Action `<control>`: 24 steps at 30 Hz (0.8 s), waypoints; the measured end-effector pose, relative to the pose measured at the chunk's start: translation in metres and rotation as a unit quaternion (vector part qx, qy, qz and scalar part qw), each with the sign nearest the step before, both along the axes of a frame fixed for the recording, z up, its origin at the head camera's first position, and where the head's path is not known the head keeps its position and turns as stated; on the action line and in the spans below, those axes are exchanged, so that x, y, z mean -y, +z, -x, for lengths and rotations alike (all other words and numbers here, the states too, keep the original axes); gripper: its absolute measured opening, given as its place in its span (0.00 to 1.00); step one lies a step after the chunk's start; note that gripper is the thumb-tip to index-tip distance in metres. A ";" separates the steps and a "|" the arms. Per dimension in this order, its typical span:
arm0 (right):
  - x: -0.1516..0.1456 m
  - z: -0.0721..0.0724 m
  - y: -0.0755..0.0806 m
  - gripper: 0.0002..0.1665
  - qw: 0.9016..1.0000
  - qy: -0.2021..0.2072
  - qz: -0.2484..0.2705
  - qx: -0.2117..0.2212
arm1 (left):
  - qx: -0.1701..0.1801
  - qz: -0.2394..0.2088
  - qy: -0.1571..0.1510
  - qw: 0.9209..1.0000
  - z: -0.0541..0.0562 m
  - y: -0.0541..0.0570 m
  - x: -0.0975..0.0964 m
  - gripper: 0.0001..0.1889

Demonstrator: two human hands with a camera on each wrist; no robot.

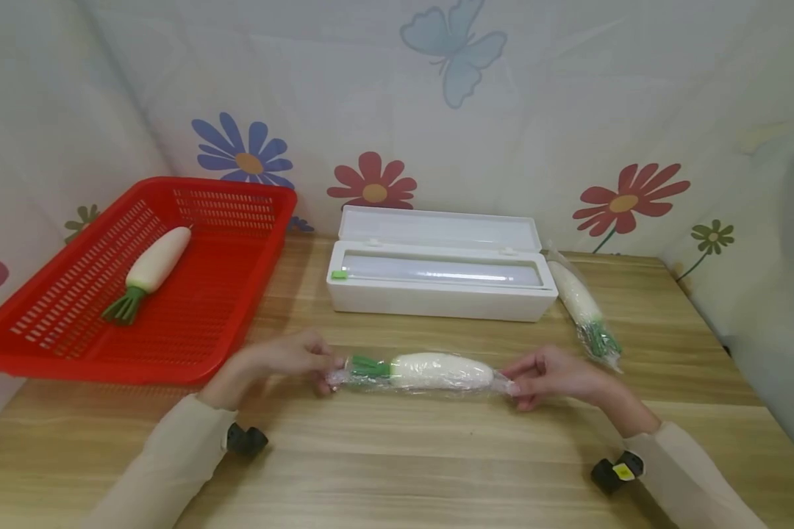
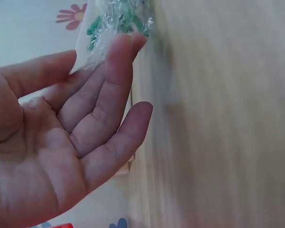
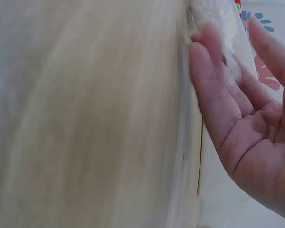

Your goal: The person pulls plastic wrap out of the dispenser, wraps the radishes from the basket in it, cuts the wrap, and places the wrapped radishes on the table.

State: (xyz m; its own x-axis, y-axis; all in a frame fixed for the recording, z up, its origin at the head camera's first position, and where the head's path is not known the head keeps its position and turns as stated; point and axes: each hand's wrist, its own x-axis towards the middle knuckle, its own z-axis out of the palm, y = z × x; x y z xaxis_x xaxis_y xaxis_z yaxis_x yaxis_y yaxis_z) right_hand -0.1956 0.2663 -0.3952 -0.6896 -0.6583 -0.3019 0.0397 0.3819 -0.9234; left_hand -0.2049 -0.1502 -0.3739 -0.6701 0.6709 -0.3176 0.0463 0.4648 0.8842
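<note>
A white radish with green stems (image 1: 440, 371), wrapped in clear plastic film, lies crosswise on the table between my hands. My left hand (image 1: 298, 360) pinches the twisted film at the stem end; in the left wrist view, thumb and index finger meet near the film's tail (image 2: 92, 59). At the radish's other end, my right hand (image 1: 556, 376) touches the film's tip with its fingers. The right wrist view shows that thumb (image 3: 270, 47) standing apart from the bent fingers, beside the film (image 3: 230, 28).
A red plastic basket (image 1: 251, 294) at the left holds one unwrapped white radish (image 1: 161, 258). Behind my hands stands a white film dispenser box (image 1: 437, 301), lid raised, film roll (image 1: 437, 270) inside. Another wrapped radish (image 1: 577, 297) lies at its right end. A flowered curtain backs the table.
</note>
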 end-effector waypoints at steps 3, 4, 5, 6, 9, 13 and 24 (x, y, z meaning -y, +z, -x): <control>0.004 -0.001 0.000 0.26 1.000 0.001 0.000 0.015 | 0.035 -0.013 0.014 0.999 -0.004 -0.003 0.000 0.12; 0.006 -0.002 0.000 0.24 1.000 0.000 0.000 0.022 | 0.044 -0.017 0.019 0.999 -0.004 -0.004 -0.001 0.11; 0.008 -0.002 -0.001 0.23 1.000 -0.002 0.002 0.029 | 0.049 -0.019 0.021 0.998 -0.005 -0.005 -0.002 0.11; 0.009 -0.002 -0.002 0.22 0.999 -0.003 0.008 0.038 | 0.057 -0.024 0.025 0.998 -0.006 -0.005 -0.003 0.11; 0.010 -0.001 -0.003 0.21 0.997 -0.007 0.031 0.075 | 0.066 -0.030 0.031 0.997 -0.006 -0.007 -0.005 0.12; 0.007 0.000 -0.005 0.18 0.986 -0.002 0.085 0.143 | 0.071 -0.044 0.042 0.996 -0.005 -0.008 -0.006 0.15; 0.008 -0.001 -0.013 0.11 0.975 -0.023 0.119 0.188 | 0.004 0.010 0.072 0.997 -0.004 -0.009 -0.012 0.08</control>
